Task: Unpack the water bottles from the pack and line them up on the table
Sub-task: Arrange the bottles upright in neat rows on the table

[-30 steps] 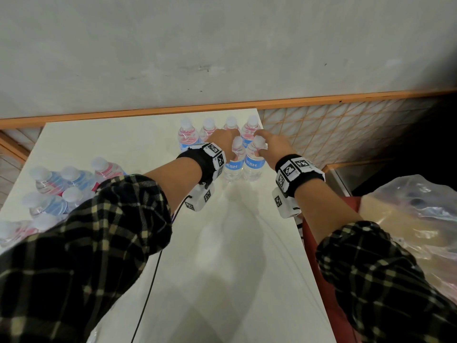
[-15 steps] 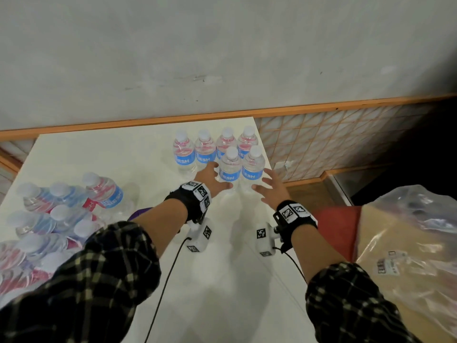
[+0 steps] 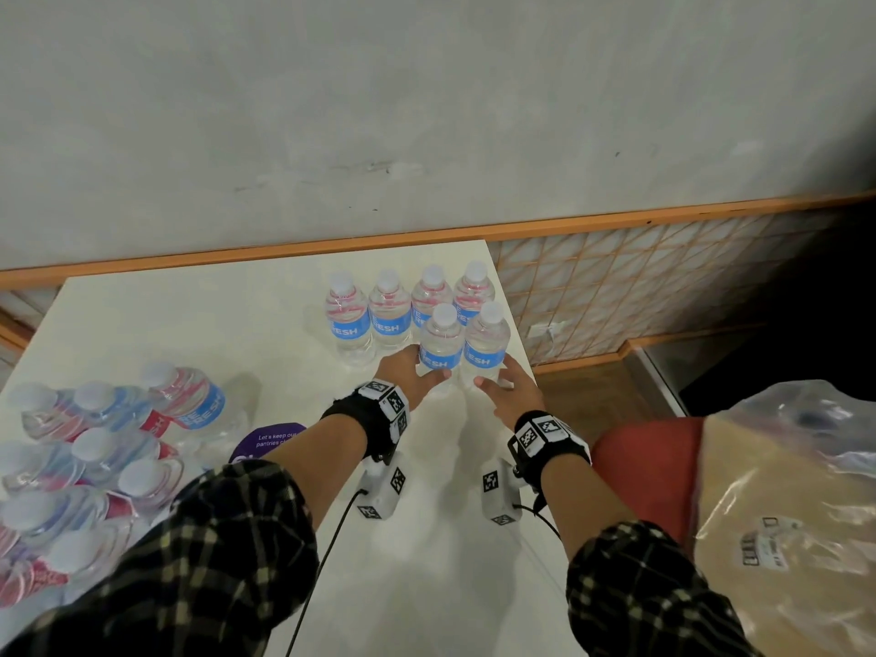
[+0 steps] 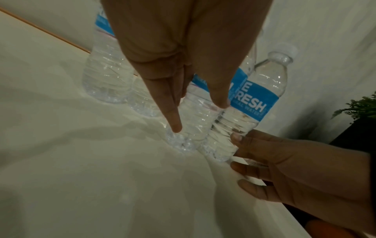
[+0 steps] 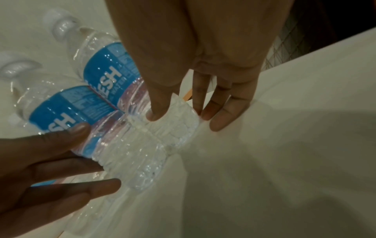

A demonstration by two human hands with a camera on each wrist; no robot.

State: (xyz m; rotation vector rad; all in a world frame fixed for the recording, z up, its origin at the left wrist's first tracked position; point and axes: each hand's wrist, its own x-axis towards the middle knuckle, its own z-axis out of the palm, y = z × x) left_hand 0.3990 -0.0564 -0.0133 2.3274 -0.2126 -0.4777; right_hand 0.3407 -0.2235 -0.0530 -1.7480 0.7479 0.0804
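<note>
Six clear water bottles with blue labels stand upright at the far right of the white table [image 3: 189, 324]: a back row of four [image 3: 388, 310] and two in front. My left hand [image 3: 422, 372] [image 4: 198, 116] rests with straight fingers against the lower part of the front left bottle [image 3: 441, 343] [image 4: 195, 128] [image 5: 67, 112]. My right hand [image 3: 502, 384] [image 5: 185, 122] touches the base of the front right bottle [image 3: 486, 343] [image 4: 254, 96] [image 5: 109, 75] with its thumb; its fingers lie flat on the table. The torn pack [image 3: 95, 457] holds several bottles at the left.
The table's right edge [image 3: 521, 367] runs just beside the front right bottle. A clear plastic bag [image 3: 782, 514] and a red object [image 3: 649, 467] lie off the table at the right. A purple label [image 3: 270, 443] shows by the pack. The wall stands behind.
A second ago both hands held the two front bottles by their tops. They let go and drew back, and now they have come forward to touch the bottles' lower parts.
</note>
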